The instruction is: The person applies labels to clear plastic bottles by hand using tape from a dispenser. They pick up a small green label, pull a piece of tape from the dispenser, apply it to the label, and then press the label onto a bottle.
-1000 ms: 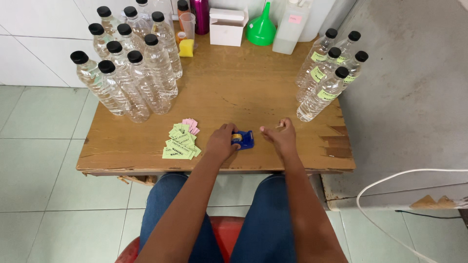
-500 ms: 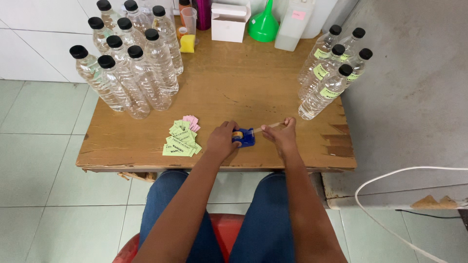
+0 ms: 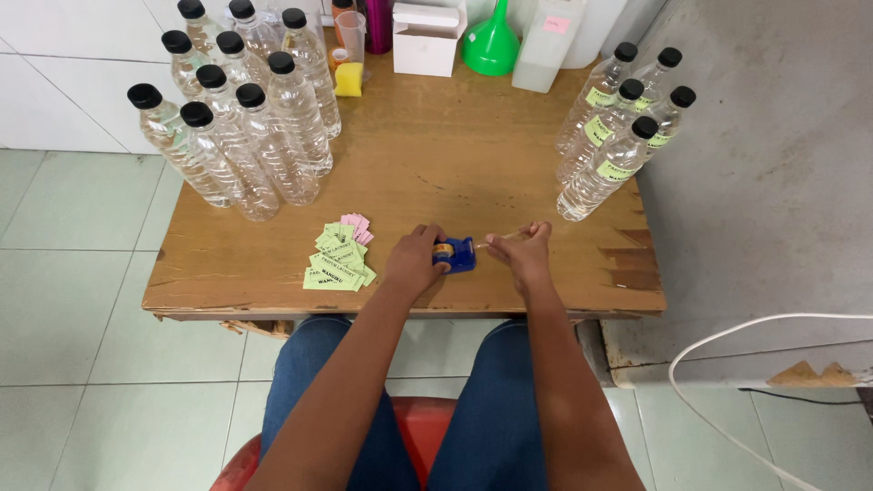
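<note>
A small blue tape dispenser sits near the front edge of the wooden table. My left hand grips its left side. My right hand is just right of it, fingers pinched on a strip of clear tape drawn out from the dispenser. A pile of green and pink paper labels lies left of my left hand.
Several unlabelled clear bottles with black caps stand at the back left. Several labelled bottles stand at the right. A green funnel, white box, white jug and yellow sponge line the back. A white cable lies on the floor.
My right hand has drawn slightly to the right, away from the dispenser, pulling tape out. The left hand stays on the dispenser.
</note>
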